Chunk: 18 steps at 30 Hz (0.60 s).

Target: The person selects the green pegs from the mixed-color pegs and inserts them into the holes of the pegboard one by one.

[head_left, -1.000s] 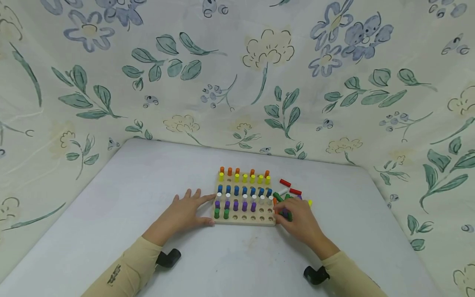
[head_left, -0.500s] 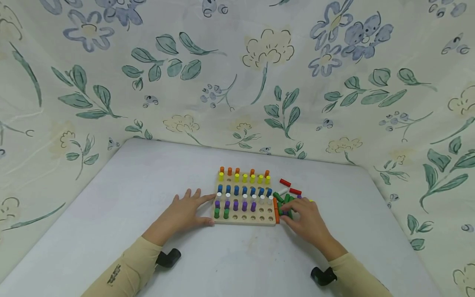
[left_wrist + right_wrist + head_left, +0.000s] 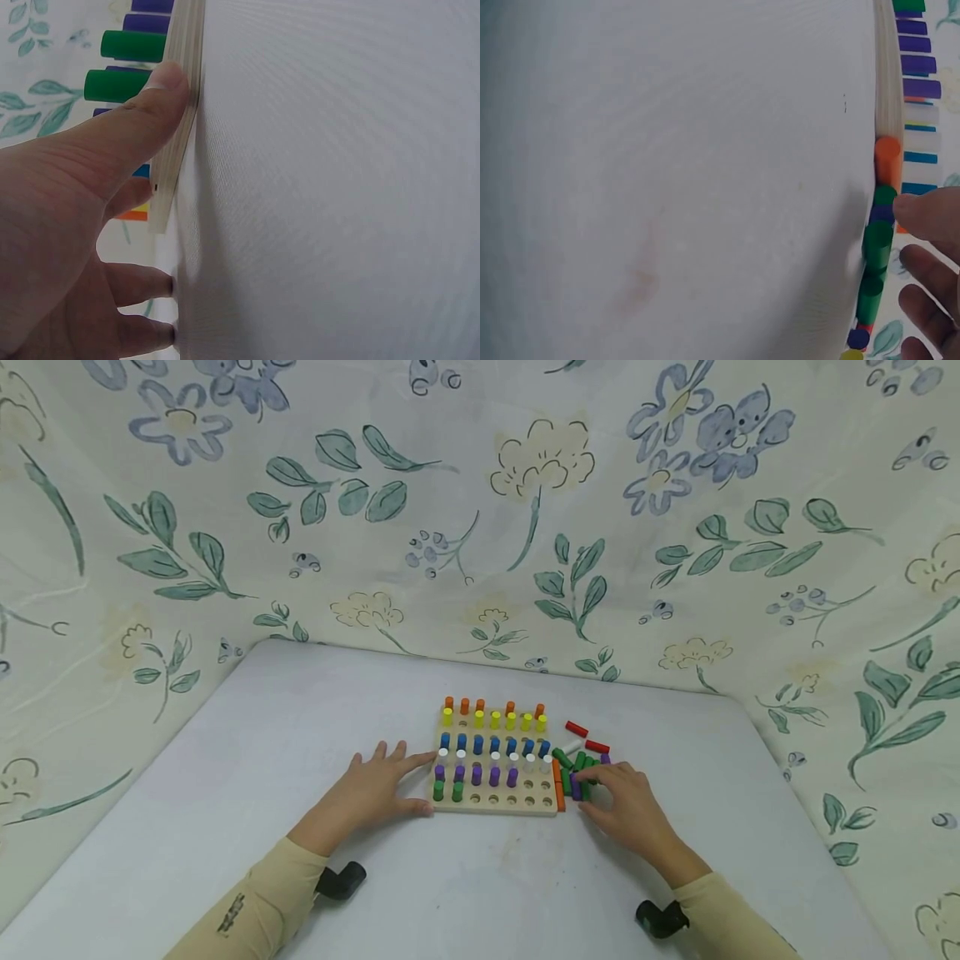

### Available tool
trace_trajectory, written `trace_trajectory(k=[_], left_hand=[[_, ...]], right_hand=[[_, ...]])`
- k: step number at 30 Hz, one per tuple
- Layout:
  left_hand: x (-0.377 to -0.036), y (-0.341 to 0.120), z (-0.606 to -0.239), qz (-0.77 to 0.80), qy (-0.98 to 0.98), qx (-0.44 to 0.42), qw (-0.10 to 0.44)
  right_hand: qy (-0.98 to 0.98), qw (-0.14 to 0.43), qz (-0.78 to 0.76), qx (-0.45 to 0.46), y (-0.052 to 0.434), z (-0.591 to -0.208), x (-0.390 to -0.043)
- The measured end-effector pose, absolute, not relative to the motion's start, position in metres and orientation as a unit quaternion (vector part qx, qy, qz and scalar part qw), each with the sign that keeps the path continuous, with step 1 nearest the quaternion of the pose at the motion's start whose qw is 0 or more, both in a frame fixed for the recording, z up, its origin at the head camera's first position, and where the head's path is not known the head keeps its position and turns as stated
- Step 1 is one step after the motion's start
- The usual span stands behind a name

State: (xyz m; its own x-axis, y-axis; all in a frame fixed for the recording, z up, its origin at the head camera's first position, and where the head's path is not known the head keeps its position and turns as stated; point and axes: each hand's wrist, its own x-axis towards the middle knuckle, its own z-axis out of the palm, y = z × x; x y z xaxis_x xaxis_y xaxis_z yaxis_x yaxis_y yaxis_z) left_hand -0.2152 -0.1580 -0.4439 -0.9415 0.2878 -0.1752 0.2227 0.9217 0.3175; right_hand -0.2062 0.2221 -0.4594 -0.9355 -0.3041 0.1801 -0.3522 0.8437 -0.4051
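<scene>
A person's left hand (image 3: 372,793) lies flat on the grey table (image 3: 300,752), fingers straight, thumb and fingertips pressed to the left edge of a wooden peg board (image 3: 495,802). The right hand (image 3: 626,806) reaches into loose green and purple pegs (image 3: 579,777) just right of the board; whether it grips one cannot be told. Beyond, two red pegs (image 3: 587,737) lie before a floral cloth (image 3: 525,510).
</scene>
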Motion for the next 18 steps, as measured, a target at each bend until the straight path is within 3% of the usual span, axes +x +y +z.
trace_trajectory(k=[18], left_hand=[[-0.2144,-0.1571,-0.4436,0.149,0.974,0.13,0.11]], right_hand=[[-0.971,0.01,0.196,0.137,0.2276,-0.4592,-0.2034]])
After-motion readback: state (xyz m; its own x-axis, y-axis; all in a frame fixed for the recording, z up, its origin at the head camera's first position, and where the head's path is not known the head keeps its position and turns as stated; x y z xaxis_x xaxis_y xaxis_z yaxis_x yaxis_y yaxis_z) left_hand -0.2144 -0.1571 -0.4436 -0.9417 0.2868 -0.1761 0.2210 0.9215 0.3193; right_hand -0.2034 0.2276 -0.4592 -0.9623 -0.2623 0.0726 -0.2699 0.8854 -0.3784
